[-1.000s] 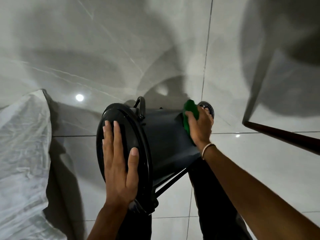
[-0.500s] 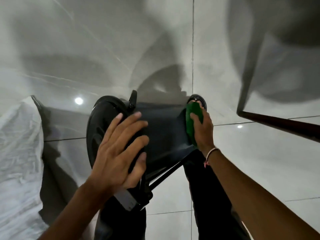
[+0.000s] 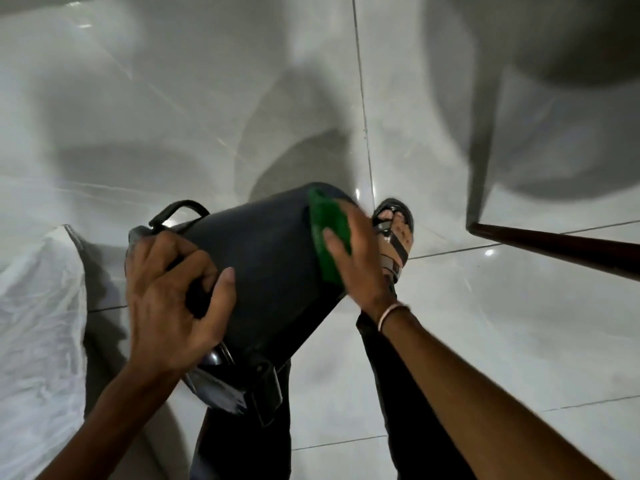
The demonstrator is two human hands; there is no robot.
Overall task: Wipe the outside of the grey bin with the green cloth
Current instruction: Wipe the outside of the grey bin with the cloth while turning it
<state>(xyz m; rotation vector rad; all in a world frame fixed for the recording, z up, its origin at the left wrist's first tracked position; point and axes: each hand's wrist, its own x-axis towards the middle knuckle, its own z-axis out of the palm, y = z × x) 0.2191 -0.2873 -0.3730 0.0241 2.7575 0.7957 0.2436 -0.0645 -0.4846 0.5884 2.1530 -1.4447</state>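
Bin: dark grey round plastic bin [image 3: 266,268], tilted on its side above the glossy pale tiled floor [image 3: 485,341], lid end toward the person, base end pointing away; it lies between the 2 hands, in front of the person's dark trouser legs [image 3: 391,375].
Handle: black loop handle [image 3: 180,211] standing up at the lid end.
Cloth: folded green cloth [image 3: 329,233] lying flat against the bin's outer wall near the base end.
Right hand [image 3: 360,258]: fingers extended, palm pressing the cloth onto the bin; a pale band circles the wrist.
Left hand [image 3: 173,299]: fingers curled over the lid rim, thumb lying on the bin wall, gripping the bin.
Foot: sandalled foot [image 3: 394,233] on the floor just beyond the right hand.
Left edge: crumpled white plastic sheet [image 3: 38,323].
Right edge: dark brown bar [image 3: 554,249], angled.
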